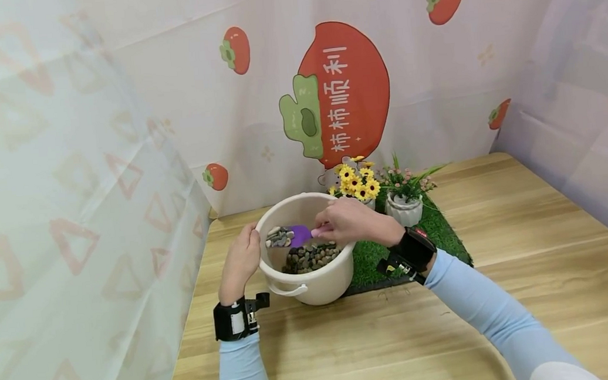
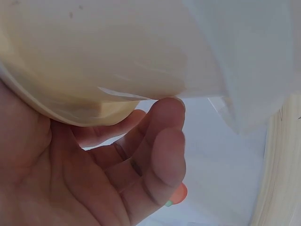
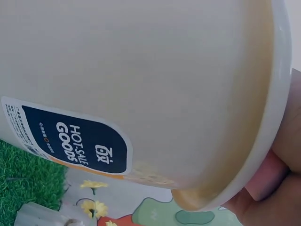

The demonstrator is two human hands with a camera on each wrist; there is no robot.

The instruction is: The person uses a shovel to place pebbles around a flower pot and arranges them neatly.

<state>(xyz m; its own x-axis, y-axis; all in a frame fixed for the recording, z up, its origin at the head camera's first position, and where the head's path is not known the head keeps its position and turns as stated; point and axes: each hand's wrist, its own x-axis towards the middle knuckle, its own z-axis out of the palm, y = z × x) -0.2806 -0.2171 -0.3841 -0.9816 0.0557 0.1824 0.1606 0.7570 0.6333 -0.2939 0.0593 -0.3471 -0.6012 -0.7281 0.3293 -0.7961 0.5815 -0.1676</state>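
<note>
- Head view: my left hand (image 1: 242, 259) grips the rim of the bucket (image 1: 321, 289) on its near side to that hand, presumably to steady it.
- My right hand (image 1: 351, 221) reaches over the opposite rim and pinches the pink handle of the scoop (image 1: 300, 235). The scoop is inside the bucket, between my hands; its purple blade points toward the left hand and carries stones (image 1: 311, 259), probably held near level to retain them.
- More stones, smooth, rounded and mixed brown and dark, lie below the right hand.
- Beyond the right hand: yellow flowers (image 1: 356, 181) and a ribbed white pot (image 1: 405, 211) on a shaggy green mat (image 1: 442, 242).
- Left wrist view: my fingers curl at the bucket's smooth, pale, plastic-looking outer wall.
- Right wrist view: my fingers close on the pink handle behind the rounded rim. The flat, dark label (image 3: 75, 141) faces this camera.
</note>
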